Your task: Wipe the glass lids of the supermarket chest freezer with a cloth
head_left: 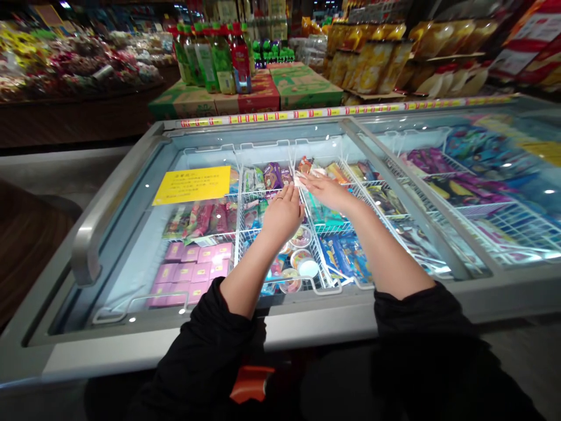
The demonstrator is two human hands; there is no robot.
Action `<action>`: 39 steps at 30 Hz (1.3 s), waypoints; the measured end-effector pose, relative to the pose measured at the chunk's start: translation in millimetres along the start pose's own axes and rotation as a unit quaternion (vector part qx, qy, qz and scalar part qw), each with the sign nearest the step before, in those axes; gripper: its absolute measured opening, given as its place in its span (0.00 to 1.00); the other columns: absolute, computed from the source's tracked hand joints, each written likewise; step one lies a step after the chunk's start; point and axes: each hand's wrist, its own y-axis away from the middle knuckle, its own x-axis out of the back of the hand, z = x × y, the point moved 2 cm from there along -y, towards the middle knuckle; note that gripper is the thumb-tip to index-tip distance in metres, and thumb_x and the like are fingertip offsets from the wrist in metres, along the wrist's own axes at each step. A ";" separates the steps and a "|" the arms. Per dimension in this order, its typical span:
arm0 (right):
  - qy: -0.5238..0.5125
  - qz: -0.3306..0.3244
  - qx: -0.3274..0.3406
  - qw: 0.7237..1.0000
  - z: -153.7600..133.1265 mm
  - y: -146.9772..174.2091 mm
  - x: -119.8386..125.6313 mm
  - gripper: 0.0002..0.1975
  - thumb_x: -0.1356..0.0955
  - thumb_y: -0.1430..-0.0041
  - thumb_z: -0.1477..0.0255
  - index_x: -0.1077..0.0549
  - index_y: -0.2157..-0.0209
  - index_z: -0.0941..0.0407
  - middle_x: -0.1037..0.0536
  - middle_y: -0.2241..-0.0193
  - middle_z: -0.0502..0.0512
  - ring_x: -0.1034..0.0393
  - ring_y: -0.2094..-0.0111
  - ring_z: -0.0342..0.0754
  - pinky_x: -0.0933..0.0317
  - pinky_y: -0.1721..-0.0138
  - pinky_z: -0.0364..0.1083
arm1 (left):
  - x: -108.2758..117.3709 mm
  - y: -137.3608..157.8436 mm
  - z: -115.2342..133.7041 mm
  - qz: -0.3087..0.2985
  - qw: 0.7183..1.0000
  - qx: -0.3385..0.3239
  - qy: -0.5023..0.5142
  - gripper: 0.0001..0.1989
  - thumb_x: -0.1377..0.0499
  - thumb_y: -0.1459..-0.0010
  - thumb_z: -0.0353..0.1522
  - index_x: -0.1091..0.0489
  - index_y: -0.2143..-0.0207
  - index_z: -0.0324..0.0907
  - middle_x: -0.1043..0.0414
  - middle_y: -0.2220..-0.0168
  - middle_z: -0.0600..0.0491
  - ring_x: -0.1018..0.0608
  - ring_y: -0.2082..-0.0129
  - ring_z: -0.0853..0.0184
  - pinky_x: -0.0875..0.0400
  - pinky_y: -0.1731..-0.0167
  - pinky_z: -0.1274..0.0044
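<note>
Both hands reach over the glass lid (144,234) of a chest freezer, close together near its middle. My left hand (284,211) lies flat with its fingers stretched forward, and a ring shows on one finger. Just to its right, my right hand (326,190) is also flat, its fingers pointing left. A small white patch (298,180) shows by the right fingertips; what it is I cannot make out. Beneath the glass, white wire baskets (240,225) hold packaged ice creams, pink boxes (193,272) and round tubs (302,260).
A yellow notice (193,184) is on the glass at left. A curved metal handle (87,242) stands up at the lid's left edge. Behind the freezer are bottles (214,58) on cartons (302,88) and stacked jars (377,64). Price labels (284,116) line the back rim.
</note>
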 end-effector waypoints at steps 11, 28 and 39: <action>0.084 0.042 -0.040 0.995 21.1 -34.1 -4.9 0.28 0.43 0.26 0.62 0.33 0.29 0.49 0.41 0.26 0.48 0.54 0.24 0.61 0.59 0.24 0.66 | 8.8 1.9 -13.0 0.003 1.000 0.007 0.008 0.27 0.50 0.25 0.33 0.38 0.30 0.27 0.40 0.27 0.39 0.36 0.26 0.58 0.44 0.26 0.69; 0.050 0.020 0.010 0.998 15.4 -72.0 -12.1 0.28 0.42 0.27 0.59 0.31 0.31 0.47 0.39 0.27 0.45 0.54 0.24 0.59 0.58 0.24 0.65 | 5.6 0.8 -14.2 0.013 1.000 0.010 0.024 0.25 0.51 0.25 0.31 0.37 0.30 0.30 0.39 0.28 0.41 0.34 0.27 0.59 0.41 0.27 0.68; 0.029 0.007 0.029 0.999 28.8 -29.9 0.7 0.29 0.45 0.25 0.53 0.31 0.31 0.44 0.39 0.27 0.44 0.52 0.24 0.56 0.59 0.24 0.66 | 5.2 0.1 -14.5 0.006 0.999 0.004 0.033 0.26 0.50 0.25 0.31 0.38 0.30 0.27 0.40 0.28 0.39 0.36 0.27 0.58 0.42 0.27 0.70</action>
